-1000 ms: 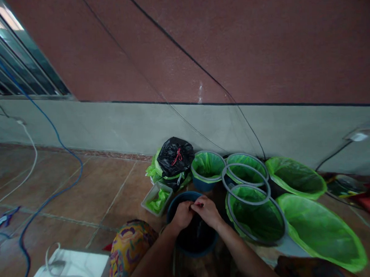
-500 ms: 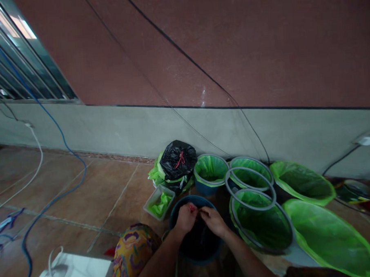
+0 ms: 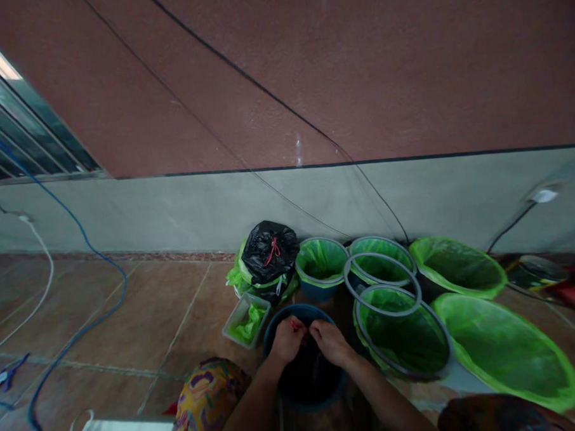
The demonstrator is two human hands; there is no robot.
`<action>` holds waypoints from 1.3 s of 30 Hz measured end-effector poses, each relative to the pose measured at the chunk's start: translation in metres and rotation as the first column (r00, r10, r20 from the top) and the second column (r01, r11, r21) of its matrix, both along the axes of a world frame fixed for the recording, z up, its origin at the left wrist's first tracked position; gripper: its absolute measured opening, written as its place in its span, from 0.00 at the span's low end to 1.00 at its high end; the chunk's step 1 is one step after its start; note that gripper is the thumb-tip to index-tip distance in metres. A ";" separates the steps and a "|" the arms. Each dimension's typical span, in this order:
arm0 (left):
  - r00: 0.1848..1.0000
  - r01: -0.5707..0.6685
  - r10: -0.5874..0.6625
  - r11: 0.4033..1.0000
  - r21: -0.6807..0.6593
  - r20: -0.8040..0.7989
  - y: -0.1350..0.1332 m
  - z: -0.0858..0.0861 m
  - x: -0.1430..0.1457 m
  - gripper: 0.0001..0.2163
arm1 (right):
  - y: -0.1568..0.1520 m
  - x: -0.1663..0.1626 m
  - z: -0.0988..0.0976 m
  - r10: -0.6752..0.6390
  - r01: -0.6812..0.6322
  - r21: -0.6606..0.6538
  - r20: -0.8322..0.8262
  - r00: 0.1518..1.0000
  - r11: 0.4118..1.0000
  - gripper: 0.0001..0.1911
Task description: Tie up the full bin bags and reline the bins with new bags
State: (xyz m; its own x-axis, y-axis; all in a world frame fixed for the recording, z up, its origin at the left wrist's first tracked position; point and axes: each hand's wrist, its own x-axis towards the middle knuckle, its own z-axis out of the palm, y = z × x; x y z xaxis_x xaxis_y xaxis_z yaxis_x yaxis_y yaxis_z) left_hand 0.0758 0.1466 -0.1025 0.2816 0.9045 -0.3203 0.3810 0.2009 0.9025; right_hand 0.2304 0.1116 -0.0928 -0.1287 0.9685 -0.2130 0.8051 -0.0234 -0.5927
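Observation:
Both my hands are over a round blue bin (image 3: 311, 405) with a dark inside, between my knees. My left hand (image 3: 287, 340) is closed, pinching a small piece of red string (image 3: 296, 324). Close beside it, my right hand (image 3: 329, 342) is closed too, thumb and finger pressed together; what it pinches is too small to make out. A thin pale, shiny strip hangs below the right hand in the dark bin. Behind the bin lies a black plastic bag (image 3: 264, 245) tied with red string, on green and black bags.
Several bins with green liners (image 3: 407, 337) stand to the right, a loose grey ring (image 3: 418, 302) lying across them. At left of my bin is a clear tray (image 3: 233, 335) holding green plastic. A blue cable (image 3: 89, 322) crosses the tiled floor; a wall (image 3: 196, 210) rises behind.
The camera view has shifted slightly. My hands stay over the bin, fingertips a little further apart, and the red string shows mostly at the left fingers now.

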 end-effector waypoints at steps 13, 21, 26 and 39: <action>0.981 0.033 -0.004 0.989 0.142 -0.196 0.002 0.011 0.000 0.05 | -0.027 -0.002 -0.010 -0.026 0.036 -0.094 0.108 0.994 0.995 0.18; 0.941 0.219 -0.091 0.898 0.382 -0.325 0.000 0.010 0.007 0.16 | 0.005 0.002 -0.011 -0.163 0.177 0.081 -0.154 0.974 0.981 0.23; 0.957 0.194 -0.063 0.864 0.465 -0.282 -0.002 0.000 0.010 0.16 | 0.018 -0.007 -0.030 -0.207 0.196 -0.071 -0.430 0.879 0.978 0.19; 0.942 0.146 -0.014 0.917 0.372 -0.335 -0.006 -0.001 0.009 0.09 | 0.011 0.004 -0.032 -0.490 0.137 -0.493 -0.713 0.503 0.859 0.07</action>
State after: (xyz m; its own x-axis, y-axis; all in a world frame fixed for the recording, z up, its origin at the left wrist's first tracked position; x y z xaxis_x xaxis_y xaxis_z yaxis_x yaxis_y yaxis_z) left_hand 0.0850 0.1407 -0.1035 0.3006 0.9531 -0.0348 0.6608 -0.1819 0.7282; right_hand 0.2342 0.1227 -0.1248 -0.1137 0.8629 -0.4925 -0.1046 -0.5033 -0.8577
